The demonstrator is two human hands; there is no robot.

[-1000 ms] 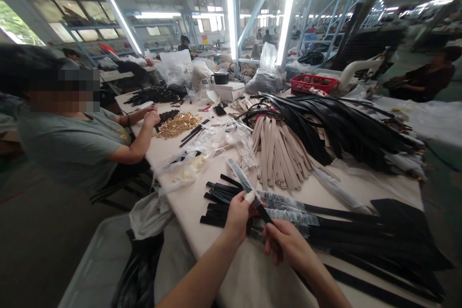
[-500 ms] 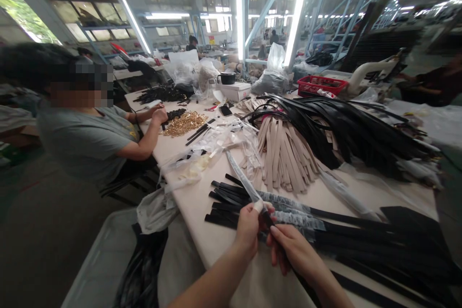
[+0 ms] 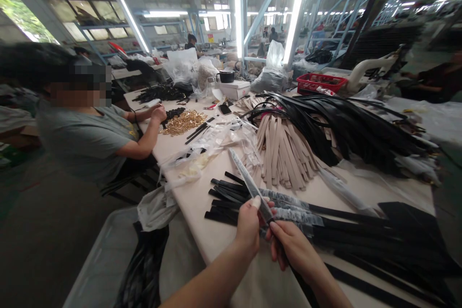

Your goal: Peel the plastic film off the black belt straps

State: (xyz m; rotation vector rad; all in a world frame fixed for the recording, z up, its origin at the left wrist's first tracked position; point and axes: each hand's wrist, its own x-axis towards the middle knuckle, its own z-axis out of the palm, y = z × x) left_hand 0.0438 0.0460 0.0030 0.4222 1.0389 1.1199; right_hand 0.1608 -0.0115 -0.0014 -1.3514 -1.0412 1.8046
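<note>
In the head view a black strap (image 3: 303, 285) runs up through both hands, with a clear plastic sleeve (image 3: 245, 173) around its upper end. My left hand (image 3: 249, 224) is closed on the sleeved part, thumb on top. Just below it, my right hand (image 3: 288, 243) pinches the strap near the sleeve's lower end, its fingers curled underneath. Beneath the hands, several black straps (image 3: 346, 225) lie side by side on the table, partly wrapped in wrinkled clear plastic (image 3: 288, 199).
Beige strips (image 3: 285, 154) and a large bundle of black straps (image 3: 346, 120) lie beyond the hands. Loose plastic film (image 3: 231, 137) sits left of them. Across the table (image 3: 187, 197), a co-worker (image 3: 90, 130) works by a pile of gold-coloured hardware (image 3: 184, 122). A red basket (image 3: 319, 84) stands farther back.
The clear sleeve has slid down toward my right hand and now covers the black strap between my hands, which showed bare before. Both hands stay in nearly the same place.
</note>
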